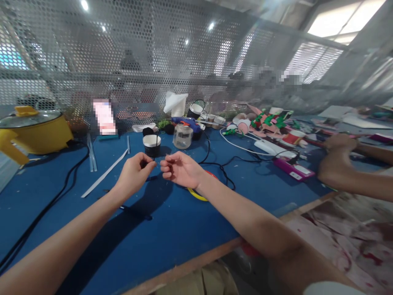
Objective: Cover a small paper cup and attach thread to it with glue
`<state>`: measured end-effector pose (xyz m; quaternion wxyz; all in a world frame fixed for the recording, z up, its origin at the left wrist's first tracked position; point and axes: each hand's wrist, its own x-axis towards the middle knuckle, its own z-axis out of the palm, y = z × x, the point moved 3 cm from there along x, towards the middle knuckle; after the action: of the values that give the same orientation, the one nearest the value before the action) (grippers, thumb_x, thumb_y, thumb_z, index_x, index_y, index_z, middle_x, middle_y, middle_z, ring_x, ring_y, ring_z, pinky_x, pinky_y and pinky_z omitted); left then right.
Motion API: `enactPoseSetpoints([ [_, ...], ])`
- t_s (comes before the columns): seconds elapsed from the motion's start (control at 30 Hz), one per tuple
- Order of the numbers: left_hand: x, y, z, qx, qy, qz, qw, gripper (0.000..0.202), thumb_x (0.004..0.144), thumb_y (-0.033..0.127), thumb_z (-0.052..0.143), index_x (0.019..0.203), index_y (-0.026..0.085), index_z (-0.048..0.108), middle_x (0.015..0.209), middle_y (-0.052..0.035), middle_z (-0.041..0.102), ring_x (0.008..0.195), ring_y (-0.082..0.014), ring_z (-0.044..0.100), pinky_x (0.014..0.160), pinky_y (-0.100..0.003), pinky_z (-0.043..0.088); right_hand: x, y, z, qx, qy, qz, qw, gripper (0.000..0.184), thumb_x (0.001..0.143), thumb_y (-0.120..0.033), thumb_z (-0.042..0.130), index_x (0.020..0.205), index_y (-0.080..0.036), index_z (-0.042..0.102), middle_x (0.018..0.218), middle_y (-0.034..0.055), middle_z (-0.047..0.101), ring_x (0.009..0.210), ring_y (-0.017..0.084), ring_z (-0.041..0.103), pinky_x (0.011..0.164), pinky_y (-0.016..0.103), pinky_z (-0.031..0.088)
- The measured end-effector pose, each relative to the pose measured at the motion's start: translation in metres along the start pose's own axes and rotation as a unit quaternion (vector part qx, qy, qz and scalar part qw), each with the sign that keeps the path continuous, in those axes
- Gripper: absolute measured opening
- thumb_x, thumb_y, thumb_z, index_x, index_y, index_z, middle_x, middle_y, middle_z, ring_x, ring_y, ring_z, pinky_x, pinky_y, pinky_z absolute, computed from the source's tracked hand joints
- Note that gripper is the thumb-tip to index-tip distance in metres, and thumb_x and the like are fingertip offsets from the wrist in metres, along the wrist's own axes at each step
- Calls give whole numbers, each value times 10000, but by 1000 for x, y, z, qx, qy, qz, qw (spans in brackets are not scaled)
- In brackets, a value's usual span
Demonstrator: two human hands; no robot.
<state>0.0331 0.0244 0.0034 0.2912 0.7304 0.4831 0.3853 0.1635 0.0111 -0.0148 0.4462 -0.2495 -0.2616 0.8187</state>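
Note:
My left hand (136,171) is over the blue table, thumb and fingers pinched together on something too small and dark to make out. Facing it, a short gap away, my right hand (181,169) has its fingers curled in with the thumb against them. Whatever it may hold is hidden. Just behind both hands stands a small black cup with a white rim (151,143), a thin dark stick upright at it. To its right is a clear jar (183,137) with a blue glue gun (187,122) above it. A yellow ring (198,195) lies partly under my right wrist.
At left sits a yellow electric pot (37,131) with a black cord (58,196). A white strip (104,174) and clear sticks (92,153) lie nearby. A phone (105,117) stands behind. At right are a white power strip (273,149), a purple box (294,169) and another person's arms (350,168).

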Motion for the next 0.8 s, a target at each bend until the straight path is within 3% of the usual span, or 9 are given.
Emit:
enactPoseSetpoints([
  [0.13, 0, 0, 0, 16, -9, -3, 1000, 135, 687, 276, 530, 630, 163, 478, 509, 48, 452, 460, -79, 387, 437, -210, 282, -1, 0, 2, -7, -19, -13, 1000, 102, 655, -99, 393, 570, -154, 402, 541, -31, 419, 476, 50, 386, 436, 178, 294],
  [0.27, 0, 2, 1, 9, -25, -9, 1000, 153, 680, 299, 532, 641, 157, 493, 554, 34, 478, 490, -83, 393, 469, -217, 298, -1, -1, 0, -112, 15, -93, 989, 79, 636, -80, 464, 673, -149, 469, 559, -40, 452, 485, 50, 397, 444, 180, 307],
  [0.4, -3, 5, 6, -57, -106, -27, 992, 193, 672, 339, 530, 632, 152, 501, 567, 29, 485, 498, -81, 404, 482, -216, 298, -3, -4, 1, -288, 29, -184, 939, 168, 659, -200, 595, 809, -163, 530, 606, -44, 483, 513, 61, 436, 450, 195, 349],
  [0.57, -5, 8, 6, -76, -149, -41, 985, 188, 632, 332, 560, 619, 149, 521, 536, 32, 483, 485, -79, 396, 462, -210, 268, -4, -8, -3, -426, 35, -230, 874, 127, 721, -272, 563, 716, -162, 502, 569, -37, 507, 479, 69, 484, 469, 220, 409],
  [0.8, -4, 14, 1, -72, -166, -45, 983, 163, 594, 301, 574, 630, 143, 563, 572, 22, 534, 509, -82, 429, 473, -201, 307, -2, -10, -7, -474, 49, -216, 852, 146, 747, -287, 544, 712, -167, 468, 567, -29, 515, 458, 73, 504, 458, 222, 430],
])
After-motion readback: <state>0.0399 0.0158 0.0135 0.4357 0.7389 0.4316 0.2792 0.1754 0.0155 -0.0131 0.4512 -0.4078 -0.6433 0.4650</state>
